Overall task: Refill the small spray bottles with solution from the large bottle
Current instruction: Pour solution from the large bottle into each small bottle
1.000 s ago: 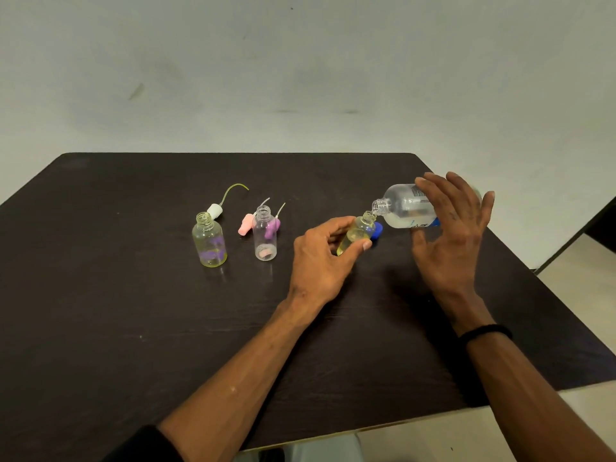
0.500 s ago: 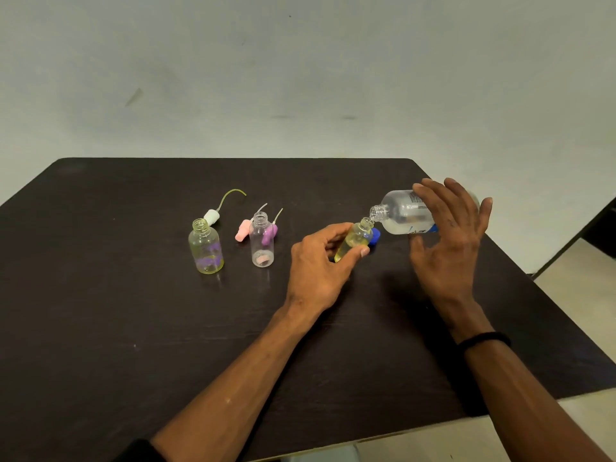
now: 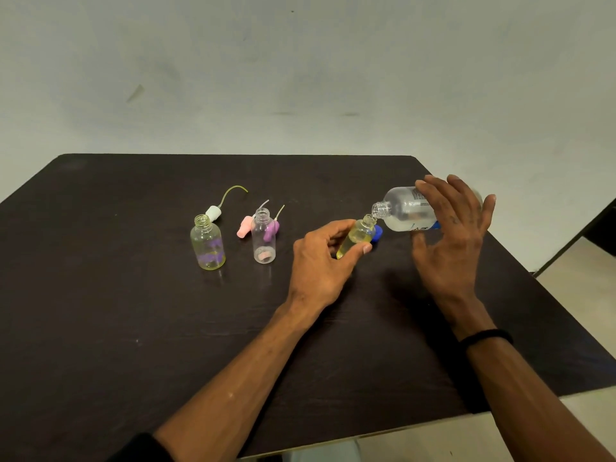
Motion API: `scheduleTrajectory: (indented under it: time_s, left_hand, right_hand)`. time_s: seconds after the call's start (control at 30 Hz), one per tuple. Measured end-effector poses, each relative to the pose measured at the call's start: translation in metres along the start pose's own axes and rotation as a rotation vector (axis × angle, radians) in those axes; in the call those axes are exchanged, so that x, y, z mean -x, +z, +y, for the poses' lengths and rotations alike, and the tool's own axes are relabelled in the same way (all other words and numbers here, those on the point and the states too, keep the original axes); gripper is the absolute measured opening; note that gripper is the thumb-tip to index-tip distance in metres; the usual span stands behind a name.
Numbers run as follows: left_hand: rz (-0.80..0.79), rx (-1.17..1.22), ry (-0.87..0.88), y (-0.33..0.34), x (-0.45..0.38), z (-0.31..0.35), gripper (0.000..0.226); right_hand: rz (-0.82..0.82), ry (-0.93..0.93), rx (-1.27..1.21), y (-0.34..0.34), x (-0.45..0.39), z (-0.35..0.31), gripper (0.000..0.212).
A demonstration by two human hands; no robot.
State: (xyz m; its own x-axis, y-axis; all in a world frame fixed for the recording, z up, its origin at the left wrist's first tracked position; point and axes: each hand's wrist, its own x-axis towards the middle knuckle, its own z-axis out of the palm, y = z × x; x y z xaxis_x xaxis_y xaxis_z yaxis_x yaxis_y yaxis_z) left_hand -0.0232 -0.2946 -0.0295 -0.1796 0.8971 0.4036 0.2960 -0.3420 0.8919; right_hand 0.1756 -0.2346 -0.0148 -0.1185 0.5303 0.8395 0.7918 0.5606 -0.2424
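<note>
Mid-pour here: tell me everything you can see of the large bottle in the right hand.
The large bottle is clear plastic, uncapped, with a threaded neck and a printed label partly hidden by fingers. It lies tipped nearly level, neck toward the left, mouth just above the mouth of the small yellow-tinted bottle that the left hand holds tilted. Clear liquid sits along its lower side. The right hand grips its body from the near side, above the table.

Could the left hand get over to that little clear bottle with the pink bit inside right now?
Probably not yet. The path across the table is free, but the left hand grips the small yellow bottle, tilted under the large bottle the right hand holds. The clear bottle stands just beside it.
</note>
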Motion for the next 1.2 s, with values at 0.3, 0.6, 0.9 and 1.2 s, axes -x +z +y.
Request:
scheduleTrajectory:
  time_s: [0.3,0.6,0.9,1.2]
  left_hand:
    - [0.003,0.004,-0.003,0.0001,0.0002,0.0001,0.041]
    - [-0.001,0.006,-0.007,-0.0005,0.0006,0.0000,0.041]
    - [-0.002,-0.004,-0.009,0.0000,0.0004,0.0001,0.042]
    - [-0.012,-0.019,-0.005,-0.0011,0.0001,0.0009,0.042]
  right_hand:
    - [-0.007,-0.008,0.001,0.0003,0.0006,0.0009,0.082]
    - [0.002,-0.016,0.006,0.0006,0.0005,0.0007,0.082]
    - [0.002,-0.017,0.003,0.0010,0.0008,0.0018,0.083]
    - [0.003,-0.015,0.005,0.0001,0.0003,0.0004,0.081]
